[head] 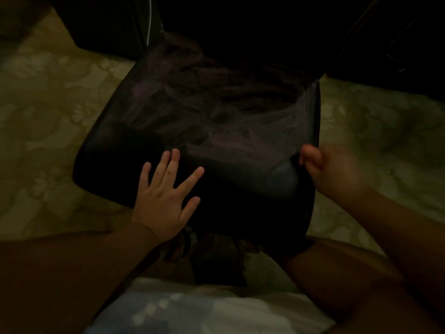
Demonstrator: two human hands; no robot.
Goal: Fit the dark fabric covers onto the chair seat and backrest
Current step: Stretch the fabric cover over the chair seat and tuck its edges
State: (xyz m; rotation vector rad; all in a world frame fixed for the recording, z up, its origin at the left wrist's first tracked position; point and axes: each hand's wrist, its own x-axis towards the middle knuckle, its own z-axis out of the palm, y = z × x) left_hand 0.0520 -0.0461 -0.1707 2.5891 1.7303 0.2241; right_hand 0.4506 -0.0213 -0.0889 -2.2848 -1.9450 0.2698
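The room is dim. A black chair seat (115,160) fills the middle of the view, with a wrinkled dark fabric cover (216,112) lying over its far and right part. My left hand (166,194) lies flat with spread fingers on the bare front of the seat. My right hand (332,167), blurred, pinches the cover's edge at the seat's right side, where the fabric is stretched tight. The backrest is lost in darkness at the top.
Pale patterned flooring (48,97) surrounds the chair on both sides. Dark furniture (385,44) stands at the top of the view. My legs and light clothing (192,309) are at the bottom, close to the seat's front edge.
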